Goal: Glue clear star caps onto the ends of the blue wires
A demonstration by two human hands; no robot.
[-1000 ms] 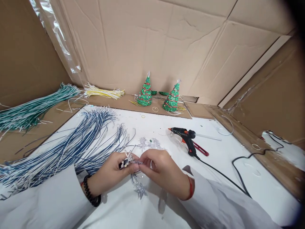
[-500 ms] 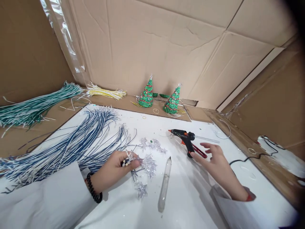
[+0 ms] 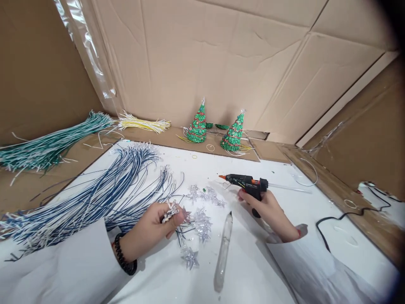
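My left hand pinches a small bundle of LED wire ends with clear plastic stars hanging from it over the white table. My right hand grips the handle of the black and orange glue gun, whose nozzle points left just above the table. A clear pointed plastic tube lies on the table between my hands. More clear stars lie just left of the gun's nozzle.
A large fan of blue and white wires covers the table's left. Green wires and yellow wires lie on cardboard at the back left. Two small green Christmas trees stand at the back. The gun's black cord trails right. Cardboard walls surround.
My right hand left the star bundle, reached right and took hold of the glue gun, lifting it slightly. The clear tube now lies on the table. My left hand kept its grip.
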